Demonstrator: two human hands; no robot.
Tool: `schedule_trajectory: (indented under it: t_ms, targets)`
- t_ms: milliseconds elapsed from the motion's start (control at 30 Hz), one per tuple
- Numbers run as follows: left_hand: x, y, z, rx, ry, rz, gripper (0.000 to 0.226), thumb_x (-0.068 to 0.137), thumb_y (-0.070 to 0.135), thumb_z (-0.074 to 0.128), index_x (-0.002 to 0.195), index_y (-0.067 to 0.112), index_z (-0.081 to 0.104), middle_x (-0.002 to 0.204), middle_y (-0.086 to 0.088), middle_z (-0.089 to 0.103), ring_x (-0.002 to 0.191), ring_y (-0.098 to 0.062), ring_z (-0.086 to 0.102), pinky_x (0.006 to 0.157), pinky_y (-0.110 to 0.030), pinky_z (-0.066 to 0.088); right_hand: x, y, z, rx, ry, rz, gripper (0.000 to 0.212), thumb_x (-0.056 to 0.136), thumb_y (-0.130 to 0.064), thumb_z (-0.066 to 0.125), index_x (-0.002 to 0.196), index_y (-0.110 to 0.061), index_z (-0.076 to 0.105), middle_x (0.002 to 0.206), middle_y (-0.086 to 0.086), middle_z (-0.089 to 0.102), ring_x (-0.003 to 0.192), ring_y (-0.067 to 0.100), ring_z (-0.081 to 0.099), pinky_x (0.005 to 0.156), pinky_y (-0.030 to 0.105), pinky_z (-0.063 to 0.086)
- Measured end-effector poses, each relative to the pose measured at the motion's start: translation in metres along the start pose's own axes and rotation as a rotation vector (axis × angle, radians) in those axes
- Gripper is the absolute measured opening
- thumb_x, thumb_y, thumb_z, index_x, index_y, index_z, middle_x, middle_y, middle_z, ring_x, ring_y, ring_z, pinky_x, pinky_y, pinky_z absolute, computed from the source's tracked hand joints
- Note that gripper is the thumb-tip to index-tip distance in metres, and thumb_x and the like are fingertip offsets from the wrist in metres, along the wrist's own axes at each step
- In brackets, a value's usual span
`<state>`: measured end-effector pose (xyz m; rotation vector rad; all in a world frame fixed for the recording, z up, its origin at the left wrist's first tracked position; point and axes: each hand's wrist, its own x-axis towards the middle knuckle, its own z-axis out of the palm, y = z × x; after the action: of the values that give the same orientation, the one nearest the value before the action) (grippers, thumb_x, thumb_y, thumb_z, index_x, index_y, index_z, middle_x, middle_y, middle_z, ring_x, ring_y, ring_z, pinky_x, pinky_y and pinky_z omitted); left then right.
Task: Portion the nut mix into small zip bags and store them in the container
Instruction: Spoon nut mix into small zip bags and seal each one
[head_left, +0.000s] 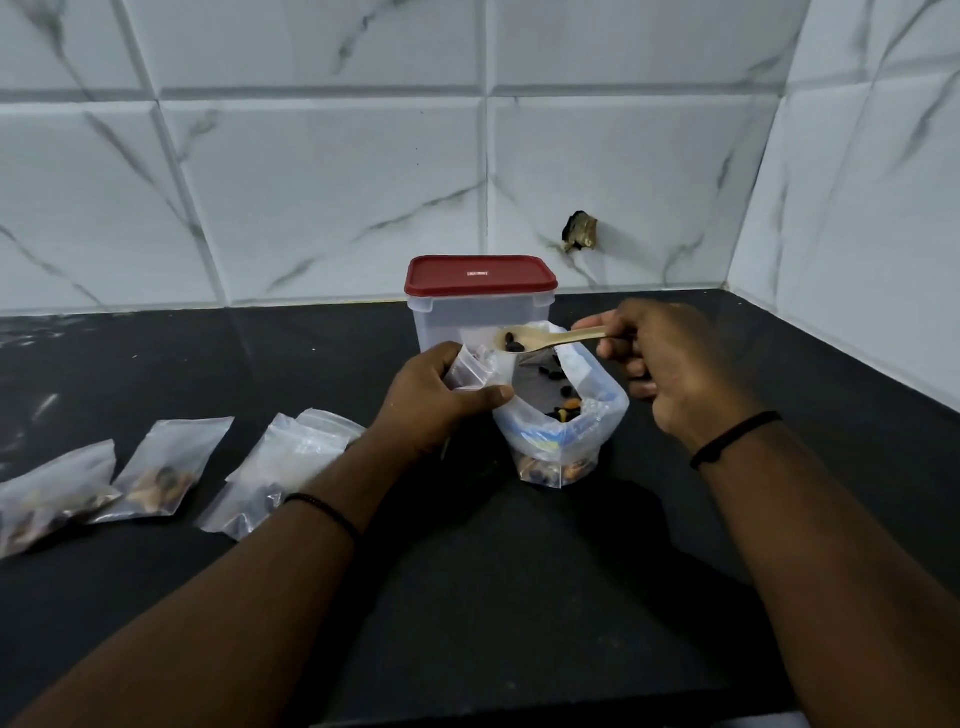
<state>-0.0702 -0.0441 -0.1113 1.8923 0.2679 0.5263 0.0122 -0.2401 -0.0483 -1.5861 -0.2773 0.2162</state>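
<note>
Only writing anywhere is a small white label on the red lid (480, 274) of the tub (478, 322), and it's too blurry to read. The big bag (563, 410) has some blue print on it, can't make that out either.

Left hand (441, 400) has its fingers and thumb curled round a small bag (470, 369), holding it up just left of the big bag's open mouth. Right hand (675, 364) pinches the handle of a wooden spoon (545, 340), which is level with a couple of dark pieces in the bowl. The bowl end sits right at the top of the small bag, over the big bag's rim. Can't tell if it's touching the plastic.

Nut mix (566, 413) is down inside the big bag, more showing through its bottom edge. The tub stands shut right behind both bags, against the tiled wall.

Off to the left on the black counter (519, 597), three filled bags (150, 473) lie flat in a row, the nearest one partly under the left forearm. Both wrists have black bands.
</note>
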Motion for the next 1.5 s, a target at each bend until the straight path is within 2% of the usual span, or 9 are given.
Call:
schedule_trajectory:
  t_ms: [200, 367, 500, 600, 733, 867, 1033, 1233, 1500]
  targets:
    - [0.0, -0.002, 0.0, -0.045, -0.013, 0.005, 0.053, 0.064, 0.037, 0.087, 0.112, 0.021, 0.069, 0.107, 0.002, 0.075, 0.102, -0.021, 0.07, 0.093, -0.051, 0.056, -0.014, -0.003, 0.01, -0.16, -0.131, -0.301, 0.029, 0.092, -0.005, 0.048, 0.093, -0.009, 0.077, 0.059, 0.007, 0.062, 0.041, 0.004, 0.041, 0.038, 0.016, 0.032]
    - [0.0, -0.002, -0.001, -0.063, -0.001, 0.033, 0.056, 0.063, 0.038, 0.087, 0.112, 0.016, 0.07, 0.105, -0.001, 0.076, 0.099, -0.021, 0.072, 0.092, -0.051, 0.056, -0.012, 0.005, 0.013, -0.447, -0.13, -0.681, 0.033, 0.091, -0.005, 0.052, 0.093, -0.024, 0.078, 0.067, -0.003, 0.07, 0.066, 0.016, 0.069, 0.072, 0.034, 0.06]
    - [0.001, -0.002, -0.001, -0.046, -0.012, 0.026, 0.049, 0.071, 0.03, 0.087, 0.114, 0.017, 0.069, 0.107, 0.0, 0.075, 0.1, -0.019, 0.071, 0.093, -0.05, 0.056, -0.01, 0.005, 0.008, -0.428, -0.115, -0.774, 0.033, 0.09, -0.004, 0.052, 0.095, -0.024, 0.078, 0.069, -0.008, 0.071, 0.064, 0.012, 0.069, 0.064, 0.031, 0.06]
    - [0.0, -0.001, -0.001, -0.052, -0.018, 0.006, 0.044, 0.074, 0.022, 0.085, 0.115, 0.016, 0.068, 0.107, 0.001, 0.075, 0.101, -0.018, 0.071, 0.094, -0.049, 0.056, -0.007, 0.005, 0.002, -0.352, 0.056, -0.76, 0.028, 0.089, -0.006, 0.053, 0.085, -0.019, 0.078, 0.055, -0.02, 0.064, 0.048, 0.002, 0.058, 0.049, 0.014, 0.043]
    - [-0.001, 0.002, 0.0, -0.056, -0.06, -0.025, 0.048, 0.074, 0.023, 0.085, 0.118, 0.018, 0.066, 0.113, 0.002, 0.073, 0.106, -0.018, 0.069, 0.095, -0.047, 0.056, 0.003, 0.006, -0.014, -0.477, 0.252, -0.677, 0.03, 0.09, -0.01, 0.053, 0.07, -0.009, 0.074, 0.051, -0.02, 0.059, 0.05, 0.0, 0.053, 0.045, 0.012, 0.034]
    - [-0.003, 0.004, 0.0, -0.047, -0.101, -0.031, 0.045, 0.076, 0.022, 0.083, 0.117, 0.02, 0.066, 0.11, 0.003, 0.073, 0.104, -0.016, 0.069, 0.095, -0.044, 0.056, 0.007, 0.01, -0.012, -0.569, 0.116, -0.587, 0.032, 0.087, -0.01, 0.054, 0.061, -0.015, 0.072, 0.049, -0.019, 0.059, 0.048, 0.002, 0.051, 0.049, 0.021, 0.036]
    - [-0.003, 0.004, -0.001, -0.036, -0.124, -0.021, 0.044, 0.077, 0.022, 0.083, 0.118, 0.019, 0.066, 0.108, 0.002, 0.074, 0.102, -0.015, 0.07, 0.095, -0.043, 0.056, 0.005, 0.012, -0.003, -0.578, -0.06, -0.576, 0.035, 0.083, -0.006, 0.056, 0.053, -0.017, 0.07, 0.051, -0.01, 0.064, 0.049, 0.004, 0.055, 0.051, 0.014, 0.04]
    - [-0.004, 0.004, -0.004, -0.05, -0.122, -0.015, 0.038, 0.079, 0.02, 0.081, 0.113, 0.018, 0.067, 0.105, 0.002, 0.074, 0.099, -0.015, 0.071, 0.092, -0.038, 0.058, 0.002, 0.013, -0.001, -0.641, -0.093, -0.568, 0.029, 0.087, -0.007, 0.058, 0.067, -0.016, 0.077, 0.044, -0.021, 0.057, 0.044, -0.002, 0.054, 0.047, 0.007, 0.036]
    - [-0.003, 0.001, -0.006, -0.051, -0.144, -0.012, 0.032, 0.079, 0.017, 0.081, 0.108, 0.017, 0.07, 0.1, 0.0, 0.076, 0.094, -0.014, 0.072, 0.083, -0.029, 0.057, 0.006, 0.018, 0.003, -0.755, -0.086, -0.595, 0.025, 0.089, -0.014, 0.057, 0.084, -0.022, 0.08, 0.05, -0.03, 0.058, 0.058, 0.001, 0.064, 0.063, 0.023, 0.054]
